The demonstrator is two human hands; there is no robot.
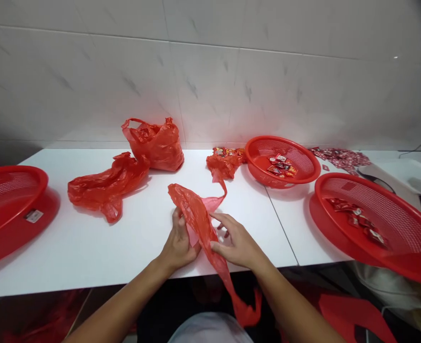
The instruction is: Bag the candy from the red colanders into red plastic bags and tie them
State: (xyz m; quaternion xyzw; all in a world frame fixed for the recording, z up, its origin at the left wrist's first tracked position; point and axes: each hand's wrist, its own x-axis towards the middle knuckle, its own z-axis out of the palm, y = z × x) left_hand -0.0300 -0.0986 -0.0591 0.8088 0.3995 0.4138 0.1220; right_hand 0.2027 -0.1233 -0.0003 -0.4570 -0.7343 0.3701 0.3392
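Note:
A thin red plastic bag [199,216] is stretched between my two hands, over the table's front edge. My left hand [179,240] grips its left side, the fingers partly behind the plastic. With thumb and fingers my right hand [233,240] holds the bag's right side. One end of the bag hangs down towards my lap, ending in a handle loop. Just beyond my hands, another red bag [222,166] with small printed packets [224,152] in it lies on the white table [142,257].
A crumpled red bag [103,190] and a filled red bag [160,147] stand to the left. Red baskets sit at the far left [20,214], back right [285,178] and right [342,238]; the two right ones hold packets. More small packets [342,157] lie behind, near a white tray [403,174].

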